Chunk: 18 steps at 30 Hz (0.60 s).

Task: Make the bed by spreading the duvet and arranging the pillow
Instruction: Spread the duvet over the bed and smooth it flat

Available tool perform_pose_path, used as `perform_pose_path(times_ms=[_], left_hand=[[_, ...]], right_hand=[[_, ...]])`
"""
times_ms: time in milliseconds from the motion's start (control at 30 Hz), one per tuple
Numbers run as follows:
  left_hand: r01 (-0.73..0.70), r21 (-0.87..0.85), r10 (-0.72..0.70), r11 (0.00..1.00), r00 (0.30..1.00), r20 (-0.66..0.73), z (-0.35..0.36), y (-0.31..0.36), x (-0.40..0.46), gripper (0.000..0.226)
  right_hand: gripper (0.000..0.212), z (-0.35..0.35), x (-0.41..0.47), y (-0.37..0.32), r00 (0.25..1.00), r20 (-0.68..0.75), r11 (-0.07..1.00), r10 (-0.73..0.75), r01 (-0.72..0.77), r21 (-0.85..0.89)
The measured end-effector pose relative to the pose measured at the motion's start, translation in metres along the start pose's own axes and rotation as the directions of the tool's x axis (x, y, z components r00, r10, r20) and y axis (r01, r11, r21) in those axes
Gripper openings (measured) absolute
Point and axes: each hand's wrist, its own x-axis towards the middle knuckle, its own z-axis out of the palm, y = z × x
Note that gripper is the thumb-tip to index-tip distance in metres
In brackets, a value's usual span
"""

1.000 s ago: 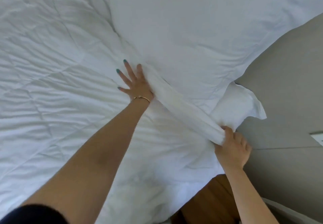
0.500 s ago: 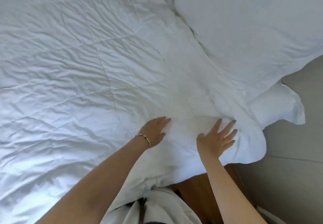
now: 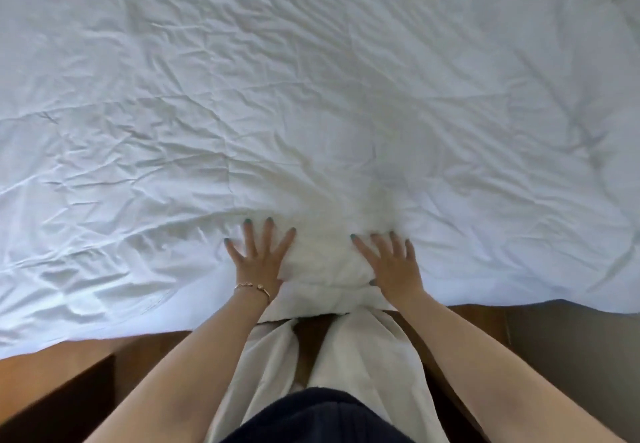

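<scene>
Pressing flat on the duvet (image 3: 311,96) with both palms, fingers straight and fanned apart, nothing pinched or gripped. Left hand (image 3: 259,261) down near the closest edge, thin bracelet (image 3: 252,287) on the wrist; right hand (image 3: 393,264) just beside it, same pose, teal nail polish on both. Small puffed-up bump of fabric bunched between the two hands. White duvet spread over pretty much the whole bed, wrinkled all over, creases fanning out from the hands, near edge hanging just past the wooden bed frame (image 3: 145,345). Can't spot the pillow anywhere. Light trousers (image 3: 367,356) pushed up against the frame right below the hands, dark top (image 3: 318,418) at the very bottom, bit of grey floor (image 3: 571,356) off to the right.
</scene>
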Motion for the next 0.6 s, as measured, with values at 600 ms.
perform_pose_path(times_ms=[600], left_hand=[[-0.171,-0.606,0.185,0.777,0.982,-0.040,0.052,-0.100,-0.045,0.051]], right_hand=[[0.081,-0.061,0.006,-0.098,0.858,0.443,0.952,-0.260,0.304,-0.029]])
